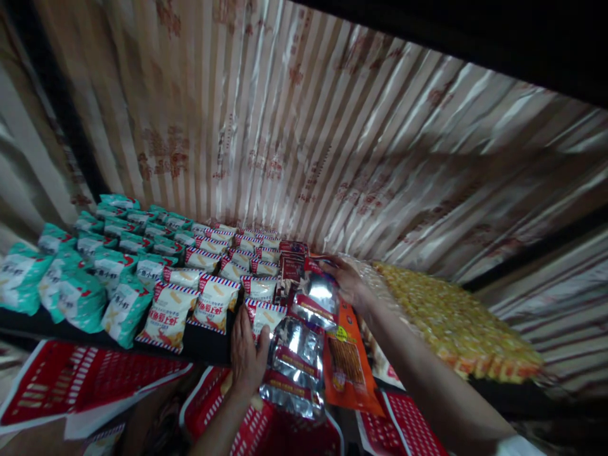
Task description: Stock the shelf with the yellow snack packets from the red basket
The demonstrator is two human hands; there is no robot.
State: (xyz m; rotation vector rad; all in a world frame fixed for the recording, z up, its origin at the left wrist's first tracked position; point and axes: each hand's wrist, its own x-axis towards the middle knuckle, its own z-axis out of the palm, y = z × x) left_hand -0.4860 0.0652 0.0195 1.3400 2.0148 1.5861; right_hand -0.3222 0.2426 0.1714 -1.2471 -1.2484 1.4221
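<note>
My right hand (346, 280) reaches to the back of the shelf and grips the upper edge of a silver foil packet (317, 296). Its fingertips are partly hidden behind the packet. My left hand (247, 352) is upright with fingers stretched and thumb apart, its fingers against a cream snack bag (263, 314) with a red and blue striped edge. Right of this hand, more silver foil packets (297, 361) lie overlapping at the shelf's front. Dark red packets (293, 261) stand behind them. An orange bag (350, 361) of brown sticks lies under my right forearm.
Rows of teal bags (121, 269) and cream bags (209, 304) fill the left side. Yellow wrapped packs (456, 323) lie stacked at right. Red baskets (90, 380) hang below the shelf's dark front edge. Corrugated wrapped sheeting (266, 120) forms the back.
</note>
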